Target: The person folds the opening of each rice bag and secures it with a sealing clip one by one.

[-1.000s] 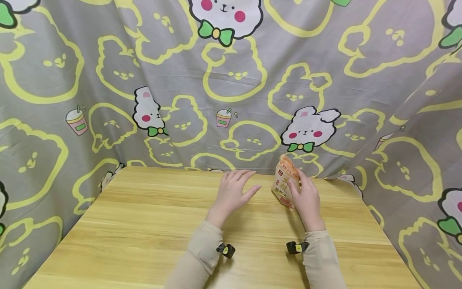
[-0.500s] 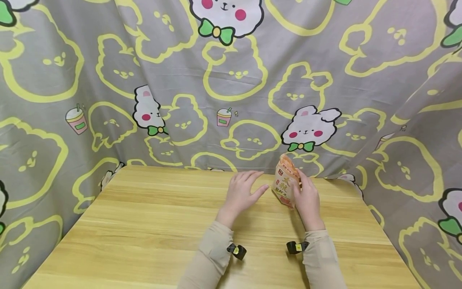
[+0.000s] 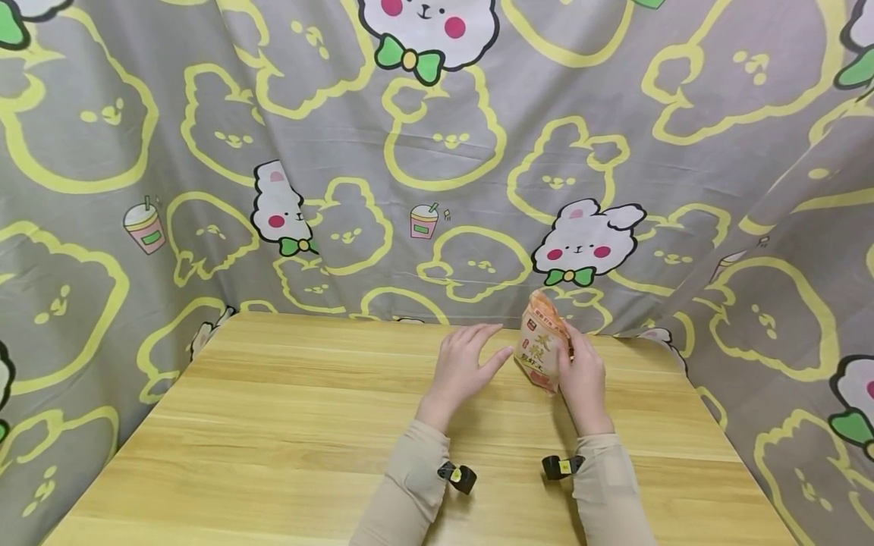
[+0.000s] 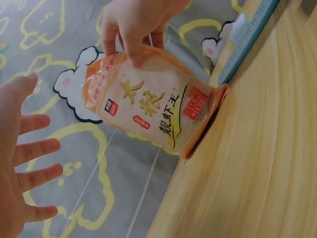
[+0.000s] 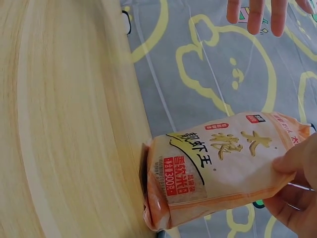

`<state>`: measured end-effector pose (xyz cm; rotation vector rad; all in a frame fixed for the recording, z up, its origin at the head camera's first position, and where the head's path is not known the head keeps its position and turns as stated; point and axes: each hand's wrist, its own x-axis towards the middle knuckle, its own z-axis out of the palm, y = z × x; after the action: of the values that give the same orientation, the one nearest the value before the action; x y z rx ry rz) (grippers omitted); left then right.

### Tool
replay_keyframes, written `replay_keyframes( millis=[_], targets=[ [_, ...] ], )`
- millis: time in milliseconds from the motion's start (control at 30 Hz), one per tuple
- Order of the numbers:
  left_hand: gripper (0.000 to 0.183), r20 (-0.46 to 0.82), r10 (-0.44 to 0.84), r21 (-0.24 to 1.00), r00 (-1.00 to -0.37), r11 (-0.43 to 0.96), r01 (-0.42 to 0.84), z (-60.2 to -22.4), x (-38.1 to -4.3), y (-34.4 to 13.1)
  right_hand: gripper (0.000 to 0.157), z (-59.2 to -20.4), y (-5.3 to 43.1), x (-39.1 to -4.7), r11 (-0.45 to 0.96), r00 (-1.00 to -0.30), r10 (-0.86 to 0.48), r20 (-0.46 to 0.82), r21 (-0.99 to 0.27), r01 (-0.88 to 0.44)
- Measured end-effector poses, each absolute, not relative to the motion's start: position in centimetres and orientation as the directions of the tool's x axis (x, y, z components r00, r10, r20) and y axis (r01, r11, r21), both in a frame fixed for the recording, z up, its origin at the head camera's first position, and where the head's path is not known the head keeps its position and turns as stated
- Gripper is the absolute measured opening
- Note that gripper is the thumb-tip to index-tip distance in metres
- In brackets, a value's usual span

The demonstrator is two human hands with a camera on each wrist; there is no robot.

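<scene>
A small cream and orange bag of rice (image 3: 536,345) stands upright near the back of the table, leaning a little. My right hand (image 3: 584,383) grips its right side, thumb on the printed front and fingers behind. In the right wrist view, the bag's lower end (image 5: 161,193) is right at the tabletop, and the label shows gold and black characters and "300". My left hand (image 3: 464,371) hovers just left of the bag with nothing in it. Its fingers (image 4: 37,151) are spread apart in the left wrist view, the thumb separate from them.
The wood-grain table (image 3: 273,425) has a grey curtain (image 3: 341,114) with cartoon prints behind it and along both sides. Black wrist cameras (image 3: 459,476) sit on both sleeves. A light-blue strip (image 4: 247,42) runs by the table's edge in the left wrist view.
My left hand has moved right, closer to the bag. My right hand and the bag have stayed nearly where they were; the right thumb has shifted slightly toward the bag's edge.
</scene>
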<state>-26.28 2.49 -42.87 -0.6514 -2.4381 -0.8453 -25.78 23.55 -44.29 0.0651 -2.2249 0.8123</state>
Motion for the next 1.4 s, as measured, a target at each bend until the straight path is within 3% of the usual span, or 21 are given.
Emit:
replay_keyframes(
  millis=[967, 1400],
  targets=[
    [0.049, 0.548, 0.299, 0.418, -0.782, 0.711, 0.565, -44.0, -26.2, 2.5, 0.034, -44.9, 23.5, -26.0, 0.733, -0.622, 0.34, 0.706, -0.613, -0.295],
    [0.05, 0.483, 0.3, 0.463, -0.823, 0.71, 0.531, -44.6, -26.2, 2.1, 0.03, -44.1, 23.0, -25.8, 0.709, -0.638, 0.341, 0.69, -0.634, -0.307]
  ],
)
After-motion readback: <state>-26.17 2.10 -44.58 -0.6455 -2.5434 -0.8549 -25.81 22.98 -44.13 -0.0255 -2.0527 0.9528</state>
